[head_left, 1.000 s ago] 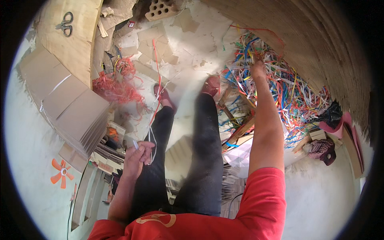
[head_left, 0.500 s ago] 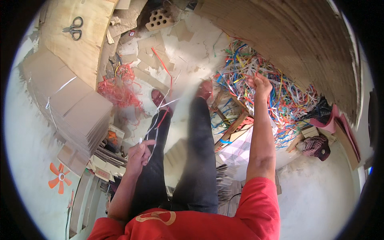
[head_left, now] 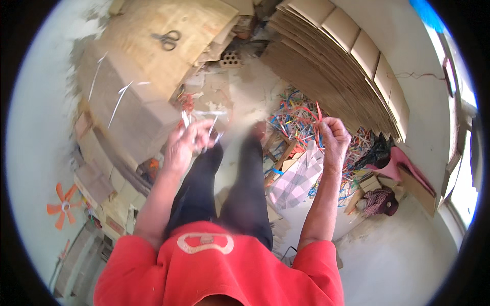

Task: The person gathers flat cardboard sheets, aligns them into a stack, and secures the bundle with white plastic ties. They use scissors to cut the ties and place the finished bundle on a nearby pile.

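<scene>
My left hand (head_left: 186, 143) is raised in front of me, fingers closed on thin white strips (head_left: 204, 118) that blur with motion. My right hand (head_left: 334, 136) is lifted at the right, pinching a thin red strip (head_left: 317, 113) that stands up from its fingers. Below and behind that hand lies a heap of coloured strips (head_left: 301, 115) on the floor. My dark trouser legs (head_left: 229, 188) stretch out between my arms.
Flattened cardboard sheets (head_left: 352, 61) are stacked at the upper right and more cardboard (head_left: 122, 102) at the left, with scissors (head_left: 167, 39) lying on top. A brick (head_left: 230, 59) sits beyond. A pink plastic stool (head_left: 390, 166) and an orange fan (head_left: 61, 205) are nearby.
My right hand has pulled back from the heap of coloured strips with a red strip. My left hand has risen from my lap. The view has tilted.
</scene>
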